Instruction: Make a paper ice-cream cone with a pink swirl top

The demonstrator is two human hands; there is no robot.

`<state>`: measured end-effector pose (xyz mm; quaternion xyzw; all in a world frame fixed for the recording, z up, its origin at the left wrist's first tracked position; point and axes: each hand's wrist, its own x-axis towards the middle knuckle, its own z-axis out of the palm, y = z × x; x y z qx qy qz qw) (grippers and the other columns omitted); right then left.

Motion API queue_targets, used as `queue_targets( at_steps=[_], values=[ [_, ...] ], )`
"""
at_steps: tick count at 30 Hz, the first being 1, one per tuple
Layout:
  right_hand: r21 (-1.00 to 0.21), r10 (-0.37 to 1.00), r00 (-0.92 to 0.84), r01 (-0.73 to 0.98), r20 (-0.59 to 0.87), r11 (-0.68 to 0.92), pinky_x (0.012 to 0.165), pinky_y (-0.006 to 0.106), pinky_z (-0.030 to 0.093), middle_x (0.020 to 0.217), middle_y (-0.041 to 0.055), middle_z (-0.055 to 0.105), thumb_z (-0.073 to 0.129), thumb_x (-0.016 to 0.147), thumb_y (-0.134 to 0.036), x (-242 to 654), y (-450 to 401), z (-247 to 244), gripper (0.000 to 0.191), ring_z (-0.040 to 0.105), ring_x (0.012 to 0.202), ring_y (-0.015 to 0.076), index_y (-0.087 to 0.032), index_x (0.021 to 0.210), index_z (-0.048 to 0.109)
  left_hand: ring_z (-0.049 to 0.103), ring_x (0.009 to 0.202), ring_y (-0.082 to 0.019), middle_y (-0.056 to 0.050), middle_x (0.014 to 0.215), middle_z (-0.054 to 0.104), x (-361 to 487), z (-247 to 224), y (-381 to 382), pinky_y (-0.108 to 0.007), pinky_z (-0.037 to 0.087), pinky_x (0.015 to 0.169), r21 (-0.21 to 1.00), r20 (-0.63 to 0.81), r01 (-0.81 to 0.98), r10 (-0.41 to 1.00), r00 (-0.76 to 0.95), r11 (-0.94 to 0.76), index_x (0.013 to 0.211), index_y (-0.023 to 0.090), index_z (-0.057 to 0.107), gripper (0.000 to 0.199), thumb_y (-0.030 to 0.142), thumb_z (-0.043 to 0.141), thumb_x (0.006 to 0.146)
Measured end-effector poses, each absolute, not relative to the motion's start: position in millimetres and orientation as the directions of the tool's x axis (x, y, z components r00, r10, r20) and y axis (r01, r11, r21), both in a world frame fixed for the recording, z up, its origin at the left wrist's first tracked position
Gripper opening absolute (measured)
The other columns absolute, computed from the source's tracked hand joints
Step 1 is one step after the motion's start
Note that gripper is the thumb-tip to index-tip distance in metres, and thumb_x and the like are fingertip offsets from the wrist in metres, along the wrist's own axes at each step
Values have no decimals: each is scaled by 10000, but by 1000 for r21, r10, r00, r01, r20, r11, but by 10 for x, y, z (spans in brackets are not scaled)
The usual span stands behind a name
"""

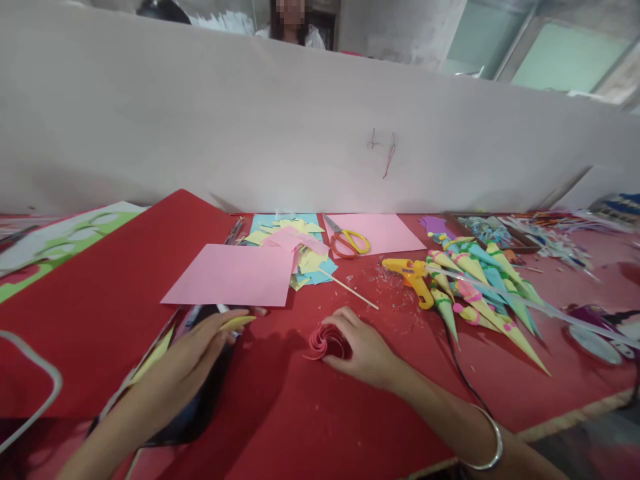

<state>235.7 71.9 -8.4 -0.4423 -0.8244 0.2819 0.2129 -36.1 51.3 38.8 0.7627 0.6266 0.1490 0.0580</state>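
The right hand (369,352) holds the red coil (320,341) in curved fingers (ideally lightly, lest it flatten); whether the left hand (206,341) grips anything is unclear.

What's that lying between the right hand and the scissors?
A thin pale stick lies between the right hand and the scissors; the head view shows it.

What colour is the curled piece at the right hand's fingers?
The curled piece at the right hand is pinkish red; the head view shows it best.
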Motion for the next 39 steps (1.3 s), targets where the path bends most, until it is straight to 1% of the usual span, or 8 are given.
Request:
queue_targets(
  at_steps=[4, 10, 14, 17, 24, 30, 34, 39],
  values=[
    [-629, 843, -529, 624, 96, 463, 756, 294, 434, 1036, 41, 482, 589, 733, -365, 2349, 723, -82, 392, 532, 902, 176, -217, 1072, 460, 489, 1097, -157, -32, 1209, 534, -53, 403, 529, -256, 384, 913, 594, 47, 763, 958, 283, -255, 1132, 210, 482, 321, 257, 296, 874],
    [-624, 839, -534, 622, 105, 473, 781, 349, 442, 1128, 73, 465, 629, 662, -469, 2390, 739, -61, 625, 521, 959, 218, -211, 1178, 388, 583, 695, -132, -1, 802, 638, 300, 361, 555, -208, 459, 627, 683, 199, 629, 923, 330, -372, 884, 189, 547, 143, 265, 500, 772],
    [-628, 793, -458, 493, 402, 603, 764, 322, 460, 1050, 76, 505, 555, 735, -449, 2407, 590, 70, 541, 523, 934, 199, -213, 1184, 367, 503, 533, -98, 29, 579, 543, 417, 349, 530, -185, 394, 503, 604, 375, 560, 822, 429, -568, 603, 184, 470, 146, 190, 489, 748],
    [-417, 605, -503, 442, 617, 794, 820, 331, 437, 978, 60, 533, 512, 787, -359, 2361, 420, 244, 366, 522, 916, 196, -242, 1125, 433, 470, 487, -89, 36, 530, 497, 475, 311, 535, -176, 349, 453, 560, 474, 496, 748, 464, -663, 578, 185, 460, 179, 186, 458, 757],
    [-441, 751, -632, 627, 194, 642, 806, 422, 447, 1185, 131, 451, 528, 754, -385, 2170, 369, 416, 389, 499, 984, 271, -190, 1091, 509, 446, 474, -115, 17, 530, 510, 552, 272, 579, -212, 304, 444, 144, 584, 663, 604, 542, -735, 634, 181, 489, 209, 156, 385, 813],
    [-526, 717, -682, 562, 143, 639, 795, 328, 460, 1056, 71, 567, 550, 766, -296, 2110, 480, 374, 310, 535, 958, 225, -193, 1056, 510, 435, 454, -140, 14, 514, 495, 598, 358, 592, -245, 286, 442, -116, 506, 701, 565, 651, -704, 646, 185, 477, 239, 38, 337, 771],
    [-498, 685, -720, 555, 115, 667, 780, 343, 461, 1072, 75, 561, 542, 776, -295, 2155, 495, 409, 339, 535, 958, 236, -202, 1098, 496, 463, 476, -138, 14, 539, 518, 568, 371, 589, -235, 283, 436, 4, 424, 726, 658, 622, -688, 653, 190, 473, 188, 41, 383, 724],
    [-597, 732, -669, 536, 131, 597, 787, 294, 451, 1119, 51, 516, 470, 830, -269, 2487, 519, 531, 341, 550, 913, 167, -254, 1171, 470, 479, 511, -102, 35, 592, 546, 458, 374, 619, -190, 318, 460, 457, 207, 735, 863, 460, -501, 638, 184, 465, 99, 179, 453, 736]
  ],
)
